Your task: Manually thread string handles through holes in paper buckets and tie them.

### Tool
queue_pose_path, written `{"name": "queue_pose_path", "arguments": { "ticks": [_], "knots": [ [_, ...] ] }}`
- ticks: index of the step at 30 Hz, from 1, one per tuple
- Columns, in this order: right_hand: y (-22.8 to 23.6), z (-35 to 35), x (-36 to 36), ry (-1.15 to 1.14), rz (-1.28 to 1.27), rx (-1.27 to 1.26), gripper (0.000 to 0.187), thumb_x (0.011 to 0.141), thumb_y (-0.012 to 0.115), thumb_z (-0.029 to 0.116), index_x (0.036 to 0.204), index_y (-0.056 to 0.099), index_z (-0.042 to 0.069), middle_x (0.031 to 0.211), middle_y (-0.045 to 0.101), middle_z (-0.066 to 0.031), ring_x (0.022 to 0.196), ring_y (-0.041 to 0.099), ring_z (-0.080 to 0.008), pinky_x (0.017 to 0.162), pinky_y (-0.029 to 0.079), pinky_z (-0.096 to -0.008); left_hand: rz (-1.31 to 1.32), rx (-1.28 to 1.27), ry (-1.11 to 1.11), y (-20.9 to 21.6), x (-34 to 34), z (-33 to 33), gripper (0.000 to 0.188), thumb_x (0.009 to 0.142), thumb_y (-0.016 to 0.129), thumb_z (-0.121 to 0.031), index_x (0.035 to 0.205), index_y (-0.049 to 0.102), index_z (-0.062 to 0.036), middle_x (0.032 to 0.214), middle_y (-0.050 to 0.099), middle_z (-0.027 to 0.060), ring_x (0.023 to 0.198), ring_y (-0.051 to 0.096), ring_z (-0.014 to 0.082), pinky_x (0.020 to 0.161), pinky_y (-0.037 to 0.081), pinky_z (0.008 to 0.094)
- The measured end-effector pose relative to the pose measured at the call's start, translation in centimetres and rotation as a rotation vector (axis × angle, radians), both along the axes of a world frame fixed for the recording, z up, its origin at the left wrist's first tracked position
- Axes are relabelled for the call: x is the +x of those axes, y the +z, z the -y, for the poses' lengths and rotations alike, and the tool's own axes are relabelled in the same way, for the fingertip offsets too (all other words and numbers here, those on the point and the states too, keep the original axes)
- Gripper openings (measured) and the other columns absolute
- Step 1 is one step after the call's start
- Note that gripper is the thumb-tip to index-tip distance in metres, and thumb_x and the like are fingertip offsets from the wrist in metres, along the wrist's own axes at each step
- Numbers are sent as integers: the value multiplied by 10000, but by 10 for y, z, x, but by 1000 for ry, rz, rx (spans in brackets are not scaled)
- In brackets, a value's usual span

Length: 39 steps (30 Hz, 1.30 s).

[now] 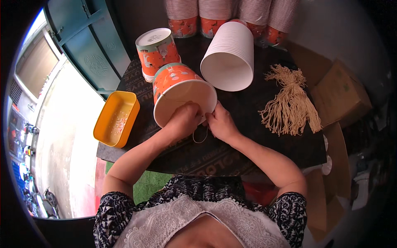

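Observation:
An orange paper bucket with a white inside lies tilted on the dark table, its mouth facing me. My left hand reaches into the mouth, fingers closed; a thin beige cord runs along the bucket's inside to this hand. Part of the cord hangs in a loop below the rim, between my hands. My right hand pinches the bucket's rim at the lower right. The fingertips of both hands are partly hidden. A bundle of beige cords lies spread out to the right.
A yellow tray with small bits stands at left. Behind are an upturned orange bucket stack and a white nested bucket stack on its side. Wrapped buckets line the back. Cardboard boxes sit right of the table.

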State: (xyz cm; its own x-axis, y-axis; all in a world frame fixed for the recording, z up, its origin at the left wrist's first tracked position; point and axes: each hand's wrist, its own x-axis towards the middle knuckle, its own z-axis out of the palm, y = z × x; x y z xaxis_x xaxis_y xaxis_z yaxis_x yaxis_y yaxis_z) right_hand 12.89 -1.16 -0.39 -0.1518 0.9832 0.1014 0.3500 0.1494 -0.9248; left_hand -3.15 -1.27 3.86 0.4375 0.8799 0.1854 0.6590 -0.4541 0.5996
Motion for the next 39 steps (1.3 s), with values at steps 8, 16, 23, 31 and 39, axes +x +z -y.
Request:
{"name": "queue_pose_path", "arguments": {
  "ticks": [8,16,23,31,39],
  "knots": [
    [-10,-8,2,30,-55,-35,278,899,492,49,1173,475,10,881,613,-177,725,542,-287,585,442,-390,-47,-153,49,-7,5,-14,158,793,614,-135,834,656,12,799,657,196,757,647,317,690,494,405],
    [12,-2,6,117,-209,-233,206,908,502,46,1108,481,1,719,602,-69,431,482,-101,339,374,-256,14,-78,30,-18,5,-16,142,772,579,-91,721,689,-18,679,648,176,661,645,296,634,499,394],
    [4,7,21,87,111,44,158,832,586,40,981,575,-13,689,636,-113,550,607,-196,519,477,-373,17,3,186,-34,3,-15,119,766,625,-87,807,612,24,762,636,198,744,644,331,650,496,402],
    [9,24,19,138,570,444,106,832,624,126,874,581,39,675,631,-166,650,640,-359,568,499,-470,135,-5,220,-30,4,-9,120,796,600,-57,888,620,18,830,644,201,800,645,333,709,500,383],
    [18,26,15,143,537,410,237,827,649,147,1018,538,61,678,644,-142,627,644,-351,560,503,-457,206,-59,147,-26,1,-10,113,791,589,-47,855,648,25,858,659,198,830,652,323,745,508,370]
  ]
}}
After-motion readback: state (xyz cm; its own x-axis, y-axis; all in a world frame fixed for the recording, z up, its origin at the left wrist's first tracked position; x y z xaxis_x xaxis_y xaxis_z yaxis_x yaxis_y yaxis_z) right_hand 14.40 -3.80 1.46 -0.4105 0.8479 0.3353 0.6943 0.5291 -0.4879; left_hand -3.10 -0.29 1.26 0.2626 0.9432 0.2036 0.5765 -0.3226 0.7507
